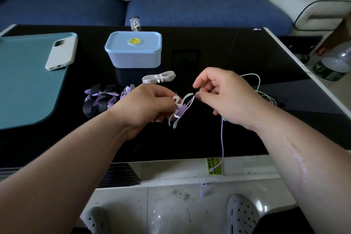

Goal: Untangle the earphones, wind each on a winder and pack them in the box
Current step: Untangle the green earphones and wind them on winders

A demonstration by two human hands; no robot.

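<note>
The blue box (133, 57) sits shut at the back of our table (228, 47). Our left hand (148, 104) grips a white winder (175, 123), partly wound with purple earphone cord (222, 138). Our right hand (226, 97) pinches that cord; its loose end hangs down.

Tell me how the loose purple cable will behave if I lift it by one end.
Probably floppy: the purple cable hangs limp below the right hand, past the table edge. Likely light and thin, so its free end may swing or snag.
</note>
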